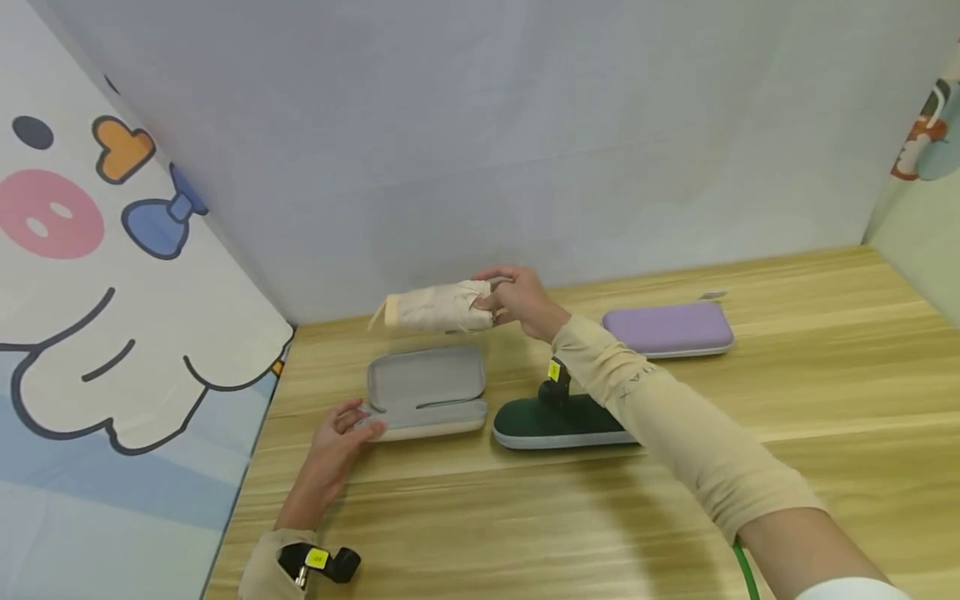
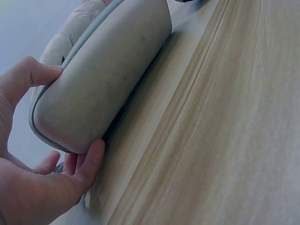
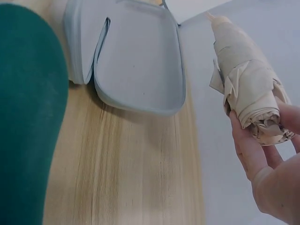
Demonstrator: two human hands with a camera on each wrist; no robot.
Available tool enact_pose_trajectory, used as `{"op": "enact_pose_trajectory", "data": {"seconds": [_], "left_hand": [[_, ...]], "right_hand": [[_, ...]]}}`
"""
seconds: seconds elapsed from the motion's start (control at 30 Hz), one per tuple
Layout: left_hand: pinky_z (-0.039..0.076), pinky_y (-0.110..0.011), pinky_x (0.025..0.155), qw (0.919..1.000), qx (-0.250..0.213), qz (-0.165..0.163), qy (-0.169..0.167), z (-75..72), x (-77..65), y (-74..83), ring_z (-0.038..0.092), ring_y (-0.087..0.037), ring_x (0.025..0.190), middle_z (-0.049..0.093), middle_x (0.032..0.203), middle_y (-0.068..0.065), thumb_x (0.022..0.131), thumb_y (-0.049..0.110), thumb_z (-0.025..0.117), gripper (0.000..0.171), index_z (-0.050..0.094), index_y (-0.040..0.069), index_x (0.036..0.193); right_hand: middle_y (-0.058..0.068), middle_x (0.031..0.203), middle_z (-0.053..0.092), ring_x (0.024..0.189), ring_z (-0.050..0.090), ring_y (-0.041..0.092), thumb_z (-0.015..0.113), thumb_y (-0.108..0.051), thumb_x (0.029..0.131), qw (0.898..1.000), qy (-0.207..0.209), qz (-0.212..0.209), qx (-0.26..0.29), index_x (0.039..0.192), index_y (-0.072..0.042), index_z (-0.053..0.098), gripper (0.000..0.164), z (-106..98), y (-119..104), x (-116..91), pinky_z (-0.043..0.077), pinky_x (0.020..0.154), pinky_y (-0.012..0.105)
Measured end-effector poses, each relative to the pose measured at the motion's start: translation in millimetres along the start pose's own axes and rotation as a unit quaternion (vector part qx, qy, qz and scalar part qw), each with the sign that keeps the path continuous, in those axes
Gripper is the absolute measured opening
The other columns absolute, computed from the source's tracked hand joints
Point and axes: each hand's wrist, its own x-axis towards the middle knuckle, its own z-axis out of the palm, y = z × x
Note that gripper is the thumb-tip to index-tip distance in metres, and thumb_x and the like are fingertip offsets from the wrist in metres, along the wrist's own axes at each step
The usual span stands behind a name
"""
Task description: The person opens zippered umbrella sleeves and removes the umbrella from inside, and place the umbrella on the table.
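With its thumb on the rim and fingertips on the lower end, my left hand holds the left end of an opened zip case. This case is pale outside, grey inside, its lid folded back on the table. In the left wrist view the case's smooth outer shell shows. My right hand grips the ruffled end of a rolled cream folding umbrella in the air above and behind the open case. A yellowish cap and a small loop are at its far end. The right wrist view shows the umbrella's wrapped fabric closely.
A closed dark green case lies right of the open one, partly hidden under my right forearm. Farther back right lies a closed purple case with a small strap. The wooden table meets a pale curtain behind; a cartoon-printed sheet borders the left.
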Motion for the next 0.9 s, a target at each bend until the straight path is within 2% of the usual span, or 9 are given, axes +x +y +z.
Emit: {"op": "enact_pose_trajectory", "data": {"seconds": [0.23, 0.43, 0.7, 0.9], "left_hand": [[0.047, -0.019, 0.078, 0.9999, -0.009, 0.003, -0.007, -1.2, -0.5, -0.3, 0.050, -0.009, 0.097, 0.038, 0.129, -0.018, 0.083, 0.003, 0.065, 0.072, 0.026, -0.002, 0.143], [0.047, -0.019, 0.079, 0.9998, -0.010, 0.003, -0.016, -1.6, 0.2, -1.5, 0.049, -0.011, 0.100, 0.037, 0.130, -0.019, 0.084, 0.002, 0.065, 0.072, 0.025, -0.002, 0.144], [0.045, -0.020, 0.080, 0.9994, 0.013, 0.004, -0.031, -3.6, 3.6, -2.4, 0.045, -0.015, 0.104, 0.033, 0.136, -0.021, 0.083, 0.005, 0.066, 0.075, 0.024, 0.001, 0.145], [0.046, -0.020, 0.079, 0.9994, 0.014, -0.003, -0.033, -5.4, 3.1, -1.4, 0.047, -0.013, 0.101, 0.034, 0.135, -0.021, 0.082, 0.003, 0.066, 0.075, 0.025, 0.001, 0.145]], "right_hand": [[0.017, 0.118, 0.058, 0.078, 0.061, 0.022, 0.064, 0.009, 0.081, 1.000, 0.021, -0.005, 0.006, 0.116, -0.004, 0.064, 0.038, 2.5, 12.7, 9.9, 0.055, 0.070, 0.041], [0.019, 0.102, 0.065, 0.074, 0.062, 0.023, 0.062, 0.009, 0.081, 0.999, 0.030, -0.003, -0.013, 0.113, -0.004, 0.065, 0.035, 6.7, 23.6, 16.0, 0.054, 0.065, 0.042], [0.019, 0.108, 0.062, 0.066, 0.058, 0.021, 0.054, 0.010, 0.081, 0.998, 0.038, -0.010, -0.051, 0.112, 0.000, 0.064, 0.033, 7.4, 32.8, 23.5, 0.049, 0.059, 0.045], [0.019, 0.094, 0.064, 0.057, 0.056, 0.019, 0.055, 0.011, 0.080, 0.996, 0.047, -0.002, -0.079, 0.111, 0.003, 0.065, 0.034, 10.2, 33.9, 24.9, 0.049, 0.057, 0.044]]}}
